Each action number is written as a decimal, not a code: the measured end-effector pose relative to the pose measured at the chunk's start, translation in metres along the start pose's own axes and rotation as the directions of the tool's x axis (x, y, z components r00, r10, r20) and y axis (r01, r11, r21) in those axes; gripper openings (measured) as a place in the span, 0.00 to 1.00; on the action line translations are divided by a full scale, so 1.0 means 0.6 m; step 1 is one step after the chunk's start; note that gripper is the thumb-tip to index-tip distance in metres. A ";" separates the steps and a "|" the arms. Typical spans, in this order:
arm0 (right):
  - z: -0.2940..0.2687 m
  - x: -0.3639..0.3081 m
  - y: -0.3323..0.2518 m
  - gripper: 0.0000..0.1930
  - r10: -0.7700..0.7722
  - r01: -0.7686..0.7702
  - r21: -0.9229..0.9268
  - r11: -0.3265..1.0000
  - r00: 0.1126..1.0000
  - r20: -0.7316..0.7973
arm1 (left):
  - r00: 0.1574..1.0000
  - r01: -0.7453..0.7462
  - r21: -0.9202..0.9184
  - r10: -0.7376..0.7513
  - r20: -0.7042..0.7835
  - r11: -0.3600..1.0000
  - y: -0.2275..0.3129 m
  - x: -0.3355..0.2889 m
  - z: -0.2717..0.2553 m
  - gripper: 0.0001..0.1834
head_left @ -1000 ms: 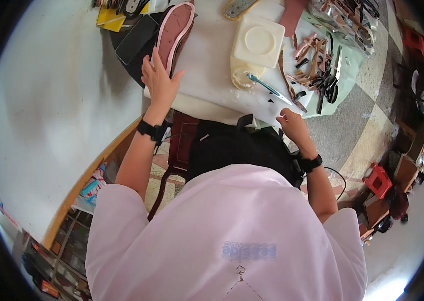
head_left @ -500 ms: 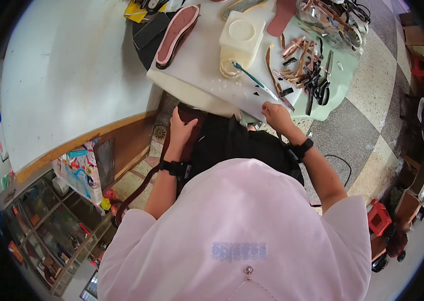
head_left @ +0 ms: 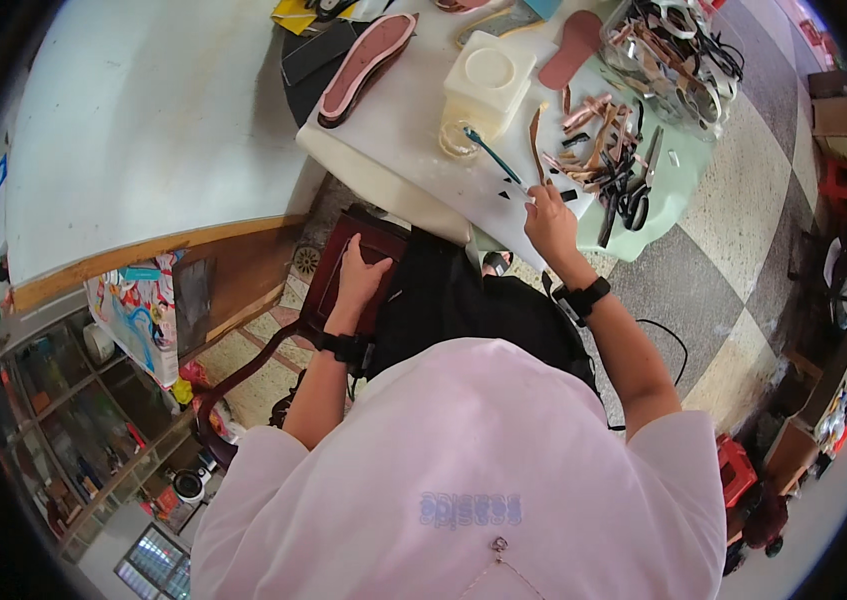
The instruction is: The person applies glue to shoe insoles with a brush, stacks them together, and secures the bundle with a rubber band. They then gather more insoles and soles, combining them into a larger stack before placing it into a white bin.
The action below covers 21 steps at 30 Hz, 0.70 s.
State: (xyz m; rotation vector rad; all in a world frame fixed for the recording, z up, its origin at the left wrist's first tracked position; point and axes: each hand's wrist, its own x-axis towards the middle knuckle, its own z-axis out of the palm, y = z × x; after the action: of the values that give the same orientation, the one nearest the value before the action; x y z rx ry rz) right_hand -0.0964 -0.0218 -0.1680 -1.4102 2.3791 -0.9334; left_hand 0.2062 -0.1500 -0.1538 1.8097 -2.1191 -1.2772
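Observation:
My right hand (head_left: 551, 228) is at the near right edge of the white work surface. Its fingers are closed at the lower end of a thin teal-and-white brush (head_left: 495, 157). The brush's far tip rests at the mouth of a squarish cream plastic container (head_left: 486, 75), which lies tipped over. A narrow brown strip (head_left: 536, 135) ends close to my fingertips. Low on the left, my left hand (head_left: 359, 280) is open, thumb and fingers apart, over the dark red wooden chair (head_left: 380, 240); whether it touches the wood, I cannot tell.
Black-handled scissors (head_left: 637, 205) lie beside several strap offcuts (head_left: 603, 150). A pink-edged sole (head_left: 368, 68) and a flat reddish sole (head_left: 571, 50) lie farther back. A clear bag of straps (head_left: 673, 60) is at the back right. Another white table (head_left: 153, 130) stands left.
My right hand has moved up and onto the end of the brush. My left hand's fingers have straightened over the chair. The whole view has shifted slightly.

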 end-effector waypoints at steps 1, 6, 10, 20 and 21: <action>-0.001 0.009 0.001 0.10 0.040 -0.040 -0.034 0.999 0.999 0.025 | 0.998 0.050 0.000 -0.050 0.039 0.999 0.004 -0.003 -0.001 0.43; 0.011 0.046 -0.001 0.16 0.101 -0.086 -0.113 0.990 0.986 0.131 | 0.988 0.134 -0.075 -0.128 0.082 0.988 -0.014 -0.007 0.000 0.43; 0.022 0.055 0.017 0.13 0.133 -0.105 -0.167 0.980 0.977 0.166 | 0.994 0.096 0.003 -0.096 0.042 0.995 -0.033 -0.012 0.005 0.42; -0.001 0.081 0.022 0.09 -0.068 0.105 -0.191 0.976 0.979 0.193 | 0.985 0.144 0.050 -0.148 0.086 0.988 -0.049 -0.035 0.003 0.40; -0.003 0.083 0.026 0.09 -0.112 0.140 -0.185 0.973 0.982 0.154 | 0.986 0.144 0.045 -0.147 0.078 0.989 -0.047 -0.037 0.003 0.40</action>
State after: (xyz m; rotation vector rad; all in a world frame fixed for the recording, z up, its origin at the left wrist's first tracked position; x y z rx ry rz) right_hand -0.1340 -0.0584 -0.1699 -1.6568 2.3500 -0.6152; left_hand 0.2336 -0.1291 -0.1628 1.9947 -2.1006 -1.3728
